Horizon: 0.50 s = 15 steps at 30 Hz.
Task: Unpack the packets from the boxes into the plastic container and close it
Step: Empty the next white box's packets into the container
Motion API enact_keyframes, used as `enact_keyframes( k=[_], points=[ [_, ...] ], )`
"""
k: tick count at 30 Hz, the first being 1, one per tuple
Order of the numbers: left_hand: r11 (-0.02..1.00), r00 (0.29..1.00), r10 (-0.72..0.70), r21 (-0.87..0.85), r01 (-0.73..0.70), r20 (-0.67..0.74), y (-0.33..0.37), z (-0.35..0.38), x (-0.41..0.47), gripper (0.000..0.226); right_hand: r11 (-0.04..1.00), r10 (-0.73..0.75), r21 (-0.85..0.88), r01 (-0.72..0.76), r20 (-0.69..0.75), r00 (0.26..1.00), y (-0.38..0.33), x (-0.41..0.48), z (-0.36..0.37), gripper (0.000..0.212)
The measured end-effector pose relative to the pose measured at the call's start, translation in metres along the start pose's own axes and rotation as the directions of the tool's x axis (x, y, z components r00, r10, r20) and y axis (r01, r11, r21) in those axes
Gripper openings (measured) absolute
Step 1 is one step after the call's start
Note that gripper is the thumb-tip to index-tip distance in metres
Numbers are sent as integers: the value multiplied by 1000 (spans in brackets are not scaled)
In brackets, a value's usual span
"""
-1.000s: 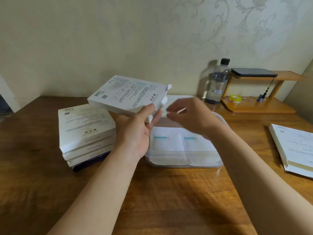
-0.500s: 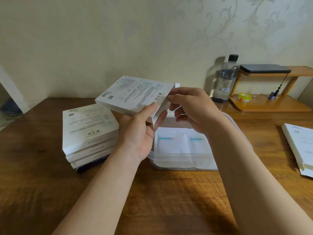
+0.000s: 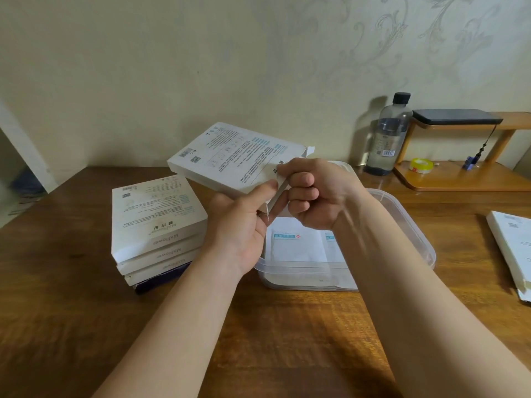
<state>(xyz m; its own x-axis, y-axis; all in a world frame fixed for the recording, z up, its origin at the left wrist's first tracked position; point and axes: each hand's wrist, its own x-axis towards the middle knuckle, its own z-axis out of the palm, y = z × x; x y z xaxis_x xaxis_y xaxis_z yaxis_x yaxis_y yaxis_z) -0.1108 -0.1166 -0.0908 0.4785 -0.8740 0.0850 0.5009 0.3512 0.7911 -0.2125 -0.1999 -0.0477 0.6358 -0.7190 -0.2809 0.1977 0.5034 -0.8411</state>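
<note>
White box [image 3: 230, 156], printed side up and tilted, is in the air at mid-frame, above the far left corner of the plastic container [image 3: 402, 214]. The left hand [image 3: 241, 225] keeps its grip clenched on the box's near corner, thumb on top. A second ago the right hand [image 3: 316, 193] hovered loose over the container; its grip has now closed on the box's open end, thumb and forefinger pinching the edge, the other fingers curled. Both hands hide the opening. White packets [image 3: 296, 245] lie flat in the container, and the right forearm crosses over its right half. Left of it a stack of boxes [image 3: 155, 222] stands on the table [image 3: 258, 340]; another box [image 3: 511, 248] lies at the right edge. Upper right stand a bottle [image 3: 388, 133] and a wooden shelf [image 3: 459, 179] with a tape roll [image 3: 421, 165] on it.
</note>
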Motion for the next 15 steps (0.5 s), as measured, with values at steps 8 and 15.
enact_keyframes(
  k=[8,15],
  points=[
    [997,995,19,-77,-27,-100,0,2,1,37,988,-80,-139,62,-129,988,5,0,5,14],
    [995,987,-11,-96,-4,-158,1,2,2,44,897,-141,-435,81,-107,984,-11,-6,-15,16]
  ],
)
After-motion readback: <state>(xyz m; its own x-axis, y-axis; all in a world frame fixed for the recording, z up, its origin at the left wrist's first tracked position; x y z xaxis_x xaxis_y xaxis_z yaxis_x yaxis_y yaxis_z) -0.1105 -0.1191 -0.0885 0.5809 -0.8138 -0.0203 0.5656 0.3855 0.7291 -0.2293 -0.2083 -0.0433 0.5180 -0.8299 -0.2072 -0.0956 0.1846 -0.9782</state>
